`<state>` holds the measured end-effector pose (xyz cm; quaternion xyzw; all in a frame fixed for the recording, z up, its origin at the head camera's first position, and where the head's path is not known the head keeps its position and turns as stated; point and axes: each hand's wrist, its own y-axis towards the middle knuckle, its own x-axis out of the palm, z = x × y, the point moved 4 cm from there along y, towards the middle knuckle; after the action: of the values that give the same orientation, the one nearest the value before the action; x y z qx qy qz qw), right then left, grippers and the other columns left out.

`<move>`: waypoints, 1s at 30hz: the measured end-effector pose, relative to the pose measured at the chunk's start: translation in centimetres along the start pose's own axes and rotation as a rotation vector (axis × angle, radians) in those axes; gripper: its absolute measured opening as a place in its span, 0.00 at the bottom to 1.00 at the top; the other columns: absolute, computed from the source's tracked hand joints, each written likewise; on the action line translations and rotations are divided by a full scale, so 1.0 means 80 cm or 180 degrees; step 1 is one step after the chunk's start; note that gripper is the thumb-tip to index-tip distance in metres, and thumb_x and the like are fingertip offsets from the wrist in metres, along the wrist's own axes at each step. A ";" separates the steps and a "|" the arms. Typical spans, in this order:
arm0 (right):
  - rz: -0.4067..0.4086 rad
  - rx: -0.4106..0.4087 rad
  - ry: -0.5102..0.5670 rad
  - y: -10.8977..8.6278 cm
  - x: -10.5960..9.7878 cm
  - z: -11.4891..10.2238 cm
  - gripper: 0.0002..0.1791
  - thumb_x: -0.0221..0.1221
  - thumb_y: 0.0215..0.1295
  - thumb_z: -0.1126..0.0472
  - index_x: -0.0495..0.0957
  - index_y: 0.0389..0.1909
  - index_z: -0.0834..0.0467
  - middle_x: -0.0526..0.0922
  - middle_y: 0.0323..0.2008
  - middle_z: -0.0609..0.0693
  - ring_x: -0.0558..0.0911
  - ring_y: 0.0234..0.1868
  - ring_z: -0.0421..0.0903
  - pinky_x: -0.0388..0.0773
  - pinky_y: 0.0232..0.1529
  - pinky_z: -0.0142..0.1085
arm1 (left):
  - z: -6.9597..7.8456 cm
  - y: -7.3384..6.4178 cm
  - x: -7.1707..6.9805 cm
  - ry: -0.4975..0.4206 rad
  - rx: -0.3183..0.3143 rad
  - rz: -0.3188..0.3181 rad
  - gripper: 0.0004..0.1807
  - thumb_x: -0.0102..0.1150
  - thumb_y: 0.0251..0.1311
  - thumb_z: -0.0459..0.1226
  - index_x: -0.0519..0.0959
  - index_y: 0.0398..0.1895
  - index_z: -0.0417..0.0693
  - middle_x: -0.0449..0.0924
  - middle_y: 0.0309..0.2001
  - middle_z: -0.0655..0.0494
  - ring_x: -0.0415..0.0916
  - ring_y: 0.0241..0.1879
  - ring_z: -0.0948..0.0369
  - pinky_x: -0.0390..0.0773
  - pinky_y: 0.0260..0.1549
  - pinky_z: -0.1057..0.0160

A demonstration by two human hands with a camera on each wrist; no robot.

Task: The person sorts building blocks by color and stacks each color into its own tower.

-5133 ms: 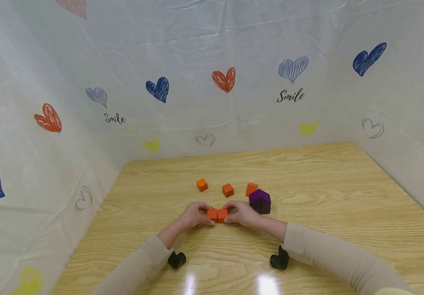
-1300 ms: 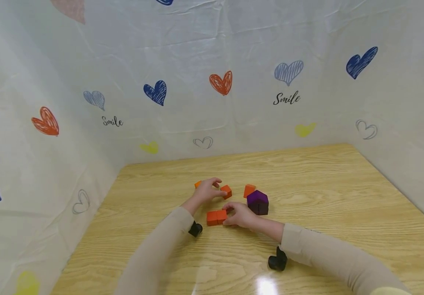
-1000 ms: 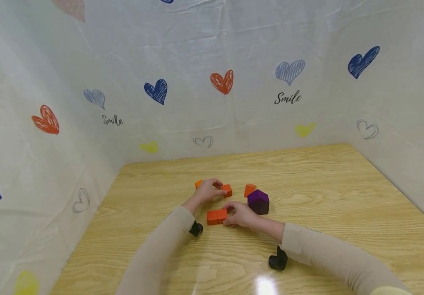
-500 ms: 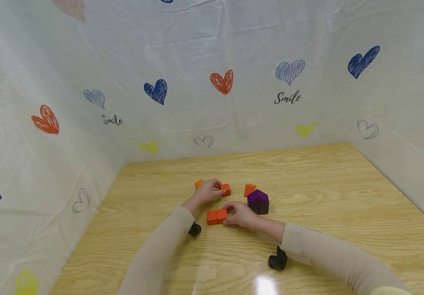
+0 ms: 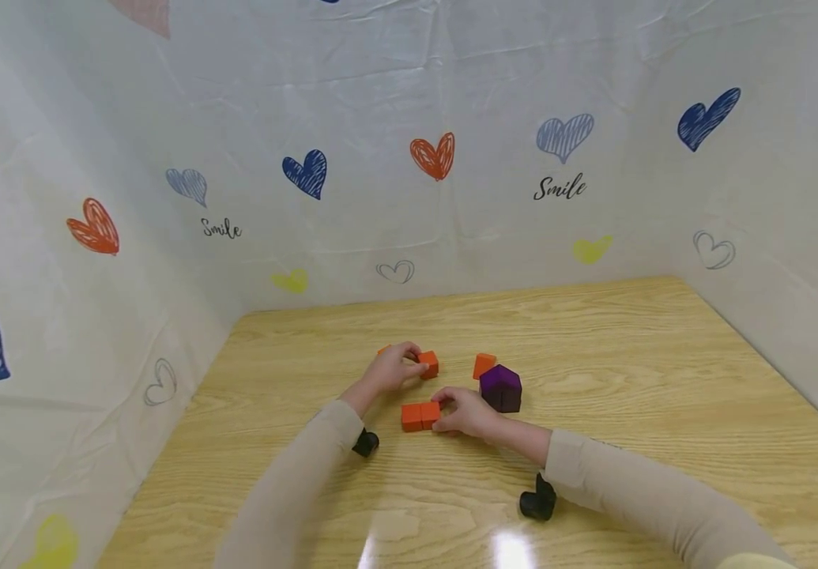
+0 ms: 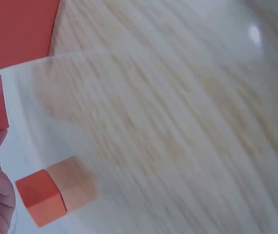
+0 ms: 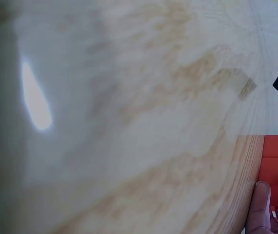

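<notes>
My left hand (image 5: 389,370) pinches an orange-red cube (image 5: 428,364) between thumb and fingertips, behind two orange-red cubes (image 5: 412,417) that lie side by side in a row. At the right end of that row, my right hand (image 5: 471,412) holds the right cube (image 5: 430,415) between thumb and index finger. In the right wrist view the right hand's fingers (image 7: 260,204) lie against this red pair (image 7: 277,146). An orange cube (image 5: 383,349) is mostly hidden behind my left hand.
An orange slant-sided block (image 5: 484,365) lies right of the held cube. Close in front of it stands a dark purple block (image 5: 500,389) with a peaked top, near my right hand. Black wrist cameras (image 5: 538,499) hang low over the wooden table (image 5: 593,356). A heart-printed sheet (image 5: 352,221) encloses the back and sides.
The two front cubes, slightly apart five seconds ago, now touch. My left hand left them, took hold of the cube behind, and has moved it slightly left. The right hand stayed.
</notes>
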<state>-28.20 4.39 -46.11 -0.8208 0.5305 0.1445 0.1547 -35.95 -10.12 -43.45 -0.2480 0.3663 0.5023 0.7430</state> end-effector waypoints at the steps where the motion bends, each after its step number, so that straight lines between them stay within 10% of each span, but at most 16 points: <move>1: 0.0006 -0.0015 -0.0017 0.000 0.000 0.000 0.22 0.67 0.49 0.68 0.74 0.47 0.66 0.78 0.41 0.55 0.76 0.33 0.41 0.75 0.29 0.32 | 0.000 -0.002 -0.003 0.0010 0.0016 0.0034 0.15 0.60 0.57 0.43 0.76 0.42 0.44 0.80 0.41 0.51 0.74 0.39 0.58 0.73 0.41 0.59; 17: -0.0002 -0.0121 -0.0159 -0.001 -0.002 0.000 0.22 0.67 0.49 0.66 0.75 0.47 0.65 0.79 0.41 0.54 0.76 0.34 0.41 0.74 0.35 0.32 | 0.012 -0.040 -0.030 -0.0212 0.0385 0.0235 0.13 0.62 0.54 0.40 0.78 0.40 0.44 0.81 0.39 0.51 0.76 0.43 0.53 0.74 0.43 0.56; 30: -0.0027 -0.0123 -0.0056 -0.001 -0.002 -0.001 0.20 0.66 0.49 0.68 0.75 0.45 0.67 0.78 0.39 0.54 0.74 0.33 0.42 0.74 0.32 0.31 | 0.019 -0.070 -0.019 0.0033 0.0723 -0.0062 0.11 0.63 0.54 0.42 0.78 0.38 0.49 0.82 0.39 0.54 0.55 0.18 0.67 0.59 0.20 0.72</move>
<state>-28.17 4.48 -45.95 -0.8246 0.5227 0.1613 0.1440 -30.64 -11.97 -41.29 -0.1684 0.4222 0.4490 0.7693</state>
